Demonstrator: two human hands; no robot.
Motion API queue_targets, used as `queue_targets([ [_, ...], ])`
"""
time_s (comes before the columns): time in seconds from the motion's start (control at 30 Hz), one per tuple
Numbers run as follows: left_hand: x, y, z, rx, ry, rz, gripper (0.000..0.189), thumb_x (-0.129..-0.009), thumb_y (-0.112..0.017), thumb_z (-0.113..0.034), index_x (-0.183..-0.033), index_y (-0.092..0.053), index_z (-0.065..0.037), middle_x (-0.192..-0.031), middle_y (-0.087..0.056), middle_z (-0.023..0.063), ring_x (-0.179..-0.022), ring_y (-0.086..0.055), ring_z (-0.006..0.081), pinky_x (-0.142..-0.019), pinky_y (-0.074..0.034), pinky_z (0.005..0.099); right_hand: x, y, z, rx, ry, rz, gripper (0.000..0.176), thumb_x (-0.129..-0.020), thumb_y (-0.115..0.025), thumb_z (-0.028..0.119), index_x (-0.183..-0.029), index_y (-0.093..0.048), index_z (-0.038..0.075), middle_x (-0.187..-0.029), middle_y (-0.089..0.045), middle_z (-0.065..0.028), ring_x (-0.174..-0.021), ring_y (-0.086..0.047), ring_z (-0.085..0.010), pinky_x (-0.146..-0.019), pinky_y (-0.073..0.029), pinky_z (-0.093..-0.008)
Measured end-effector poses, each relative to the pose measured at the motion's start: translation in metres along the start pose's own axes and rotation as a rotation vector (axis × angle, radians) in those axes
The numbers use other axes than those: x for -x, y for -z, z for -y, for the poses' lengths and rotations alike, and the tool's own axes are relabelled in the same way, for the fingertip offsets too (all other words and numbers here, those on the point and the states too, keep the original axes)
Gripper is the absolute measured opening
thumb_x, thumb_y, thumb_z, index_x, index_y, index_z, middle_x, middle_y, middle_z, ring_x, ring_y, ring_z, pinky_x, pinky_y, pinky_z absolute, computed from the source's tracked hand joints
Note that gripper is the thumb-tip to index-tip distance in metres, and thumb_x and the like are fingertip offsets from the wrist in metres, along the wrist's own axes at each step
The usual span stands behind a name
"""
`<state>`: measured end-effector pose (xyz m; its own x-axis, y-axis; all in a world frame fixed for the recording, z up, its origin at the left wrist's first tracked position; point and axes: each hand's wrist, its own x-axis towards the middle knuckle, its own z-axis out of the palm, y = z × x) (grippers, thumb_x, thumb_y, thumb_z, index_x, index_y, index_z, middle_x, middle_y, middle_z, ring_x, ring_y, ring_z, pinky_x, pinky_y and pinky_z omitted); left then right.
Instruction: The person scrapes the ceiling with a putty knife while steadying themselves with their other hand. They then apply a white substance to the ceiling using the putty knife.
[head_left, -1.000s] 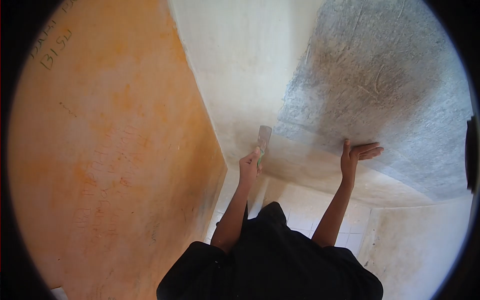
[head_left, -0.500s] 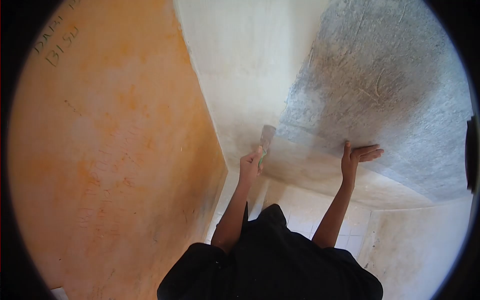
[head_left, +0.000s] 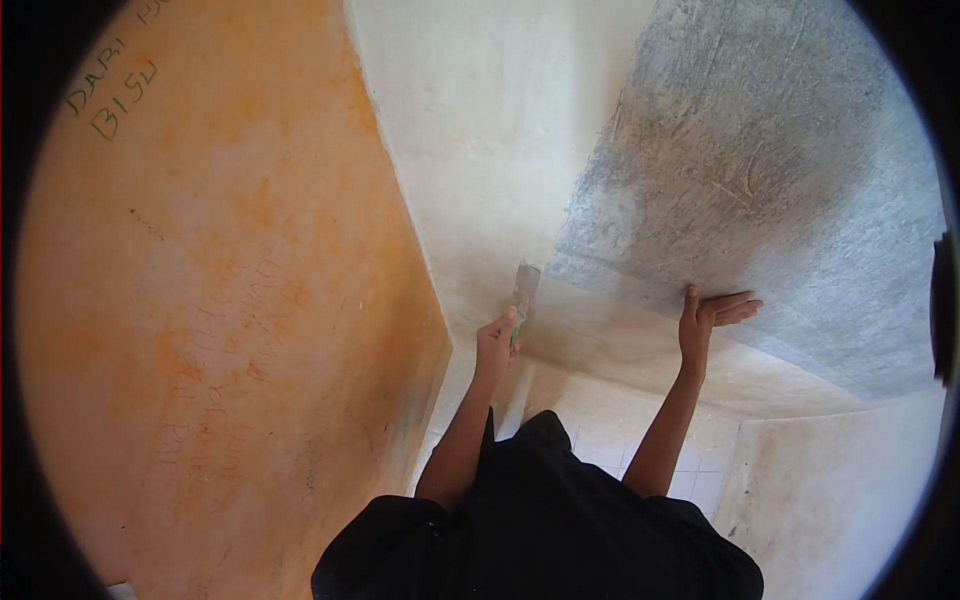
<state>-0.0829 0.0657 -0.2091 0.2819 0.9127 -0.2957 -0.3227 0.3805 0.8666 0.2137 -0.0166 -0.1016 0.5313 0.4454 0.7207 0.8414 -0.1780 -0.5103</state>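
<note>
My left hand [head_left: 497, 340] is closed round the green handle of a flat scraper [head_left: 525, 286]. The scraper's wide blade points up the pale wall [head_left: 490, 130], close to the lower left corner of a rough grey patch [head_left: 730, 170]. My right hand [head_left: 716, 312] rests on the lower part of that grey patch, thumb up and fingers stretched out to the right, holding nothing.
An orange wall [head_left: 230, 300] with handwriting rises on the left and meets the pale wall at a corner. Pale floor tiles [head_left: 690, 475] show below, behind my black shirt [head_left: 540, 520]. A dark object [head_left: 942, 310] stands at the right edge.
My left hand and the scraper have moved slightly down and to the left, so the blade is a little farther from the grey patch. My right hand has barely shifted.
</note>
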Motion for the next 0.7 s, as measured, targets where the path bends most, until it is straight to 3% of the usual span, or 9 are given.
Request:
queue_targets([
  [0.07, -0.001, -0.003, -0.005, 0.005, 0.027, -0.005, 0.046, -0.097, -0.056, -0.042, -0.065, -0.052, -0.01, -0.052, -0.044, -0.0025, -0.04, -0.038, 0.0052, -0.037, -0.026, 0.023, 0.0, -0.004, 0.003, 0.003, -0.004, 0.004, 0.112, -0.087, -0.064, 0.053, -0.149, 0.016, 0.005, -0.152, 0.024, -0.028, -0.142, 0.021, -0.0444, -0.113, 0.002, -0.0592],
  [0.13, -0.004, -0.016, -0.024, 0.055, -0.078, 0.1, 0.047, -0.097, -0.056, -0.043, -0.063, -0.05, -0.011, -0.052, -0.044, -0.0022, -0.04, -0.038, 0.0056, -0.037, -0.027, 0.0234, -0.001, -0.001, -0.001, 0.011, -0.002, 0.017, 0.112, -0.087, -0.064, 0.053, -0.149, 0.016, 0.005, -0.152, 0.024, -0.028, -0.142, 0.021, -0.0444, -0.113, 0.002, -0.0592],
  [0.27, -0.002, -0.004, 0.009, 0.069, -0.02, 0.042, 0.046, -0.097, -0.055, -0.044, -0.065, -0.05, -0.011, -0.052, -0.045, -0.0016, -0.039, -0.039, 0.006, -0.036, -0.027, 0.0232, -0.001, 0.0, -0.001, 0.004, 0.022, 0.008, 0.112, -0.087, -0.064, 0.053, -0.149, 0.016, 0.005, -0.152, 0.024, -0.0279, -0.142, 0.02, -0.0443, -0.113, 0.002, -0.0592],
  [0.33, -0.007, 0.005, 0.027, 0.109, 0.052, 0.04, 0.045, -0.097, -0.053, -0.049, -0.072, -0.053, -0.011, -0.052, -0.046, -0.0017, -0.038, -0.039, 0.0063, -0.035, -0.028, 0.0221, 0.002, 0.001, 0.0, 0.006, 0.025, -0.001, 0.113, -0.087, -0.064, 0.053, -0.149, 0.016, 0.005, -0.152, 0.024, -0.0279, -0.142, 0.02, -0.0443, -0.113, 0.002, -0.0592],
  [0.47, -0.006, -0.006, 0.012, 0.133, 0.017, 0.08, 0.043, -0.097, -0.054, -0.049, -0.077, -0.055, -0.011, -0.053, -0.046, -0.0017, -0.038, -0.039, 0.0061, -0.035, -0.029, 0.0218, 0.0, 0.001, 0.0, 0.012, 0.024, 0.013, 0.113, -0.087, -0.064, 0.053, -0.15, 0.016, 0.005, -0.152, 0.023, -0.0278, -0.142, 0.02, -0.0442, -0.113, 0.002, -0.0593],
  [0.57, -0.011, -0.004, 0.026, 0.157, -0.011, 0.092, 0.042, -0.097, -0.054, -0.049, -0.087, -0.062, -0.009, -0.053, -0.046, -0.0019, -0.039, -0.039, 0.0058, -0.035, -0.028, 0.0218, -0.004, -0.003, 0.001, 0.019, 0.031, 0.008, 0.113, -0.087, -0.064, 0.053, -0.15, 0.016, 0.005, -0.152, 0.023, -0.0278, -0.142, 0.02, -0.0442, -0.113, 0.002, -0.0593],
  [0.63, -0.007, -0.003, 0.023, 0.123, 0.095, 0.038, 0.043, -0.097, -0.053, -0.048, -0.1, -0.065, -0.007, -0.054, -0.046, -0.002, -0.039, -0.039, 0.0062, -0.036, -0.028, 0.0214, 0.005, -0.001, 0.003, 0.013, 0.034, -0.019, 0.113, -0.086, -0.064, 0.053, -0.15, 0.015, 0.005, -0.152, 0.023, -0.0277, -0.142, 0.02, -0.0442, -0.113, 0.001, -0.0593],
  [0.7, -0.006, -0.008, 0.021, 0.172, 0.091, 0.058, 0.044, -0.097, -0.053, -0.049, -0.105, -0.066, -0.007, -0.054, -0.046, -0.002, -0.038, -0.038, 0.0063, -0.035, -0.028, 0.0215, 0.003, 0.0, 0.0, 0.026, 0.031, -0.014, 0.113, -0.086, -0.065, 0.053, -0.15, 0.015, 0.005, -0.153, 0.023, -0.0277, -0.142, 0.02, -0.0441, -0.113, 0.001, -0.0593],
])
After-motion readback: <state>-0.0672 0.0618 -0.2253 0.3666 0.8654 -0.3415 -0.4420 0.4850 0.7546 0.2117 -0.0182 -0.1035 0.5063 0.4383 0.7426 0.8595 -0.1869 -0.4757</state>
